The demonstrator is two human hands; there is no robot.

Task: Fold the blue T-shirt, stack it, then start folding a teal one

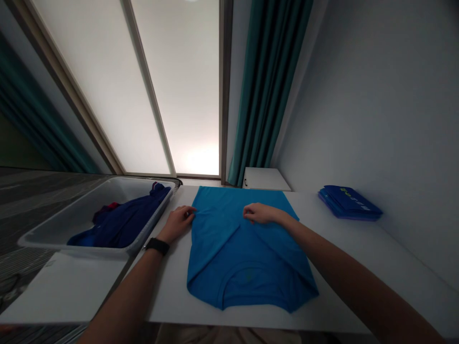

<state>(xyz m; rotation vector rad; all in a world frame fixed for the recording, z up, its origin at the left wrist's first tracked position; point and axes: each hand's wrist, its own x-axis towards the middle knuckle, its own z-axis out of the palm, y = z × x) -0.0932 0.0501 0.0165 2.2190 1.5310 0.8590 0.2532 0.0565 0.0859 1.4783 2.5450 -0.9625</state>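
A bright blue T-shirt (244, 243) lies spread on the white table (172, 282), its neckline toward me and its sleeves folded inward over the body. At its left edge, my left hand (178, 222), with a black watch on the wrist, has its fingers bent in a pinch on the fabric. My right hand (261, 213) is over the upper middle of the shirt, fingers curled together on the cloth near a folded sleeve. The exact grip of the right fingertips is partly hidden.
On the left stands a translucent plastic bin (100, 191) with dark blue clothes (129, 220) in it. A stack of folded blue items (347, 203) lies at the right by the wall. Behind the table are a white cabinet (267, 178) and a teal curtain (272, 86).
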